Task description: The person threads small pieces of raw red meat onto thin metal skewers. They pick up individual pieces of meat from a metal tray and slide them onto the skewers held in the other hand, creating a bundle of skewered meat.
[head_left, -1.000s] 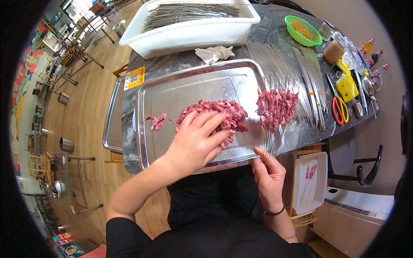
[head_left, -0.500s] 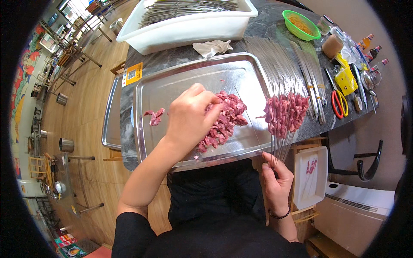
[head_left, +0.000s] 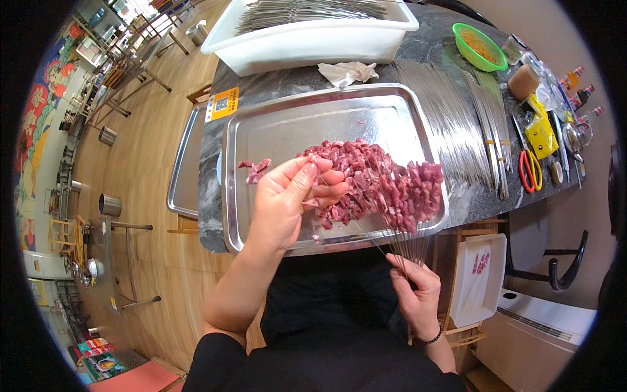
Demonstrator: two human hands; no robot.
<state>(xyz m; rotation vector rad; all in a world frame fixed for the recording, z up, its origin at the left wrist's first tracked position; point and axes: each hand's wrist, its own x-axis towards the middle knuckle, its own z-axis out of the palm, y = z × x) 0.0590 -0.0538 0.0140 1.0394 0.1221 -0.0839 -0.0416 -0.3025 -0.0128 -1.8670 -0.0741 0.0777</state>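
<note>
My left hand [head_left: 284, 196] is over the metal tray [head_left: 300, 112], its thumb and forefinger pinched on a small piece of meat [head_left: 319, 161]. Beside it lies a pile of diced red meat [head_left: 356, 157], partly hidden by my fingers. In my right hand [head_left: 418, 287], at the tray's near right corner, a fanned bunch of metal skewers [head_left: 408, 247] is gripped by the lower ends. Their upper parts carry threaded meat [head_left: 418, 193] over the tray's right side. One bare skewer slants left from the bunch toward my left hand. A few scraps of meat [head_left: 255, 171] lie apart at the tray's left.
Behind the tray stand a white tub [head_left: 320, 42] of skewers and a crumpled tissue [head_left: 346, 73]. Loose skewers [head_left: 444, 111], scissors [head_left: 530, 171] and a green bowl [head_left: 480, 47] are to the right. Below the table edge, a white tray [head_left: 480, 287] holds a few meat skewers.
My right hand has swung the skewer bunch left, over the tray. My left hand has lifted from the meat pile with a piece between its fingers. The whole view has shifted slightly.
</note>
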